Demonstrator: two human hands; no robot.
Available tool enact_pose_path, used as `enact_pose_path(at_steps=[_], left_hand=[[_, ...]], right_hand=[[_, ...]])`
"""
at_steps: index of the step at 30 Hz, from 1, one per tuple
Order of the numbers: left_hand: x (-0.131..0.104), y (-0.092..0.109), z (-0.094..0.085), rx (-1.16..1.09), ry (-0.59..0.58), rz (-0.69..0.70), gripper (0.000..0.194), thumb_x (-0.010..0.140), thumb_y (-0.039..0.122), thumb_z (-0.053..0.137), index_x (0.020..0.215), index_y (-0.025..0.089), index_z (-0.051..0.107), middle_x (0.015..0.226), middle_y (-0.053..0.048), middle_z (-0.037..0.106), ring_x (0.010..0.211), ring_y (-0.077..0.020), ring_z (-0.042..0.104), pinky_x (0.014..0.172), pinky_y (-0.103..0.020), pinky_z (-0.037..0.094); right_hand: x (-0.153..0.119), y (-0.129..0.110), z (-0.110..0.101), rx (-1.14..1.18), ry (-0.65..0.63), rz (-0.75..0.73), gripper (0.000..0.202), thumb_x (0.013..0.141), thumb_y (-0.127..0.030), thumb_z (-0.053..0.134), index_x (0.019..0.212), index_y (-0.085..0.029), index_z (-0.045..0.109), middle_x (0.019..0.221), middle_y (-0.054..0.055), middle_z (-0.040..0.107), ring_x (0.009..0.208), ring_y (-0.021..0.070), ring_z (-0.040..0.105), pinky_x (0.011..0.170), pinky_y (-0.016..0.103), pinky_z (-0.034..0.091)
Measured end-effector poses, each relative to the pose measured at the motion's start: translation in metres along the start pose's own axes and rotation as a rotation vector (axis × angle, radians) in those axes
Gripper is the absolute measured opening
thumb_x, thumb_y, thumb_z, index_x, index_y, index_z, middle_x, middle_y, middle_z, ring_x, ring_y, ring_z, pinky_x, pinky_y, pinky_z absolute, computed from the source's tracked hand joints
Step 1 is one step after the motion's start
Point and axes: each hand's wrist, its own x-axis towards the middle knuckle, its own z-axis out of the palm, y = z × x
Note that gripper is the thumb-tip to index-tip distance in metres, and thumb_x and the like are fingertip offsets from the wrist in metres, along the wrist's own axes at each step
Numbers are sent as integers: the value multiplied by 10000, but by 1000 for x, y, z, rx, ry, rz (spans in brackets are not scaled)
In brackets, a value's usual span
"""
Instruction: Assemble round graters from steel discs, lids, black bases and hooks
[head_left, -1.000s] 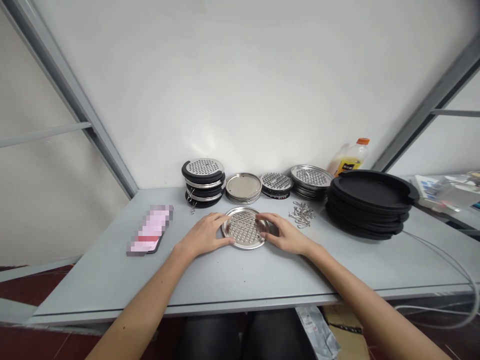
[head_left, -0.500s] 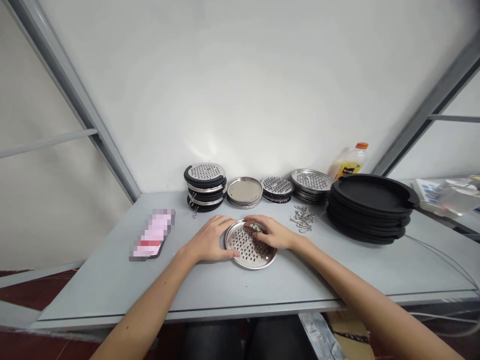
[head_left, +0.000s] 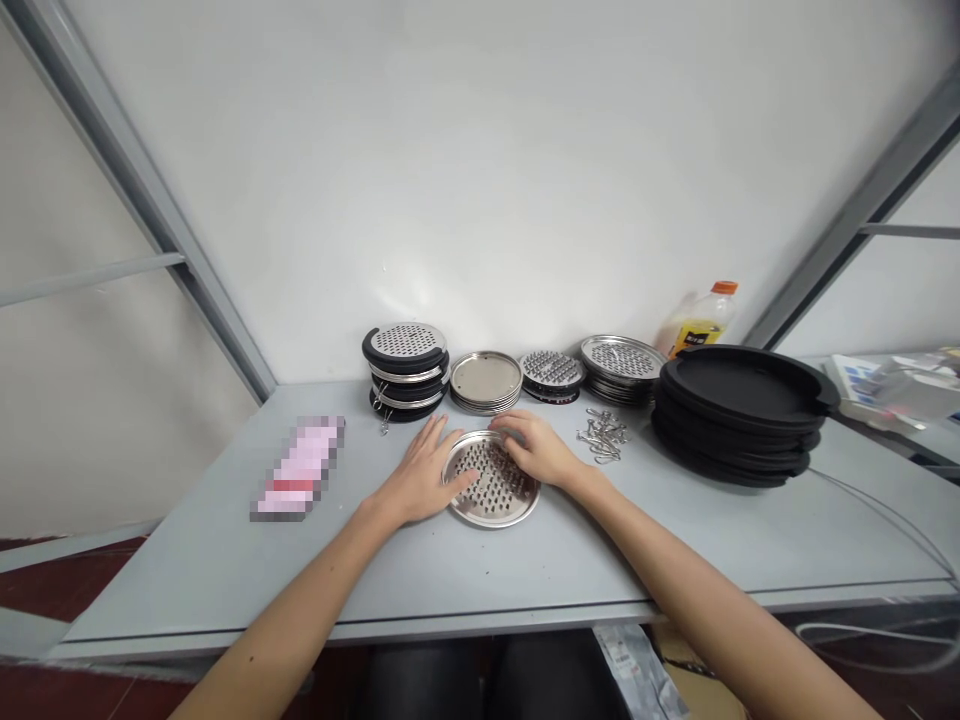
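Note:
A shiny round metal grater plate (head_left: 491, 490) lies on the table in front of me, its raised teeth and rim showing. My left hand (head_left: 424, 475) rests along its left side with the fingers stretched out and apart. The thumb of that hand reaches over the rim onto the perforated face. At the plate's far right edge, my right hand (head_left: 538, 450) has its fingers bent over the rim and its thumb tucked close. Parts of the rim are hidden under both hands.
Behind stand a stack of black-rimmed graters (head_left: 405, 370), plain metal discs (head_left: 486, 378), toothed discs (head_left: 553, 370) and rimmed grater plates (head_left: 622, 357). Metal clips (head_left: 602, 436) lie near black round trays (head_left: 742, 410). A bottle (head_left: 701, 320) and a phone (head_left: 300, 470) flank these.
My left fingers have slid off the far rim to the plate's left side and spread. My right hand has drawn back from the plate's middle to its far right rim. The plate has shifted slightly.

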Motion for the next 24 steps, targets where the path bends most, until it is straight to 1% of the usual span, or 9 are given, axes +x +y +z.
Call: enact_pose_path(at_steps=[3,6,8,10,14,16,21,24], left_hand=[[0,4,0,14,-62,-32,649,910,625,399,1417,221,388,1577,-145,165,1468,-297,45,1169,-493,173],[0,7,0,31,-81,-43,619,918,621,379,1396,232,430,1574,-135,186,1469,-288,50,1169,-482,178],[-1,7,-1,38,-85,-36,631,905,636,392,1392,237,443,1571,-127,202,1468,-295,56,1167,-486,183],[-1,6,-2,54,-98,-23,694,865,674,438,1410,244,424,1575,-121,196,1467,-306,50,1166,-496,181],[-3,4,-8,92,-163,15,958,689,767,587,1463,259,343,1589,-115,140,1461,-347,34,1165,-515,166],[-3,4,-11,100,-192,34,1064,618,795,621,1480,256,309,1590,-116,134,1457,-366,43,1164,-517,167],[-2,6,-18,121,-222,83,1153,554,812,646,1490,237,293,1582,-117,172,1453,-377,66,1163,-512,164],[-3,6,-18,126,-238,97,1172,547,810,653,1495,231,280,1580,-125,171,1454,-373,68,1161,-511,162]], right_hand=[[-1,1,1,-30,-21,-45,273,825,-126,504,1032,-165,679,1166,113,634,1093,245,576,983,413,451],[-2,1,4,-51,-28,-58,264,864,-177,505,1068,-149,672,1176,131,620,1105,247,567,985,417,451],[-2,0,5,-64,-39,-61,265,881,-213,512,1084,-140,666,1167,140,621,1098,252,567,981,420,455],[-2,-1,6,-70,-48,-61,265,890,-237,518,1087,-135,664,1169,145,621,1096,255,566,979,420,456],[-3,-1,6,-63,-73,-63,259,904,-218,496,1078,-137,669,1168,143,631,1091,251,570,980,420,454],[-3,-1,6,-62,-89,-66,267,909,-202,477,1079,-137,672,1163,139,638,1083,249,573,980,423,451],[-3,0,6,-60,-102,-75,285,908,-197,463,1093,-138,673,1161,137,641,1077,252,577,973,427,449],[-2,-1,6,-57,-108,-79,288,895,-194,470,1088,-140,676,1167,133,639,1079,253,578,975,426,447]])
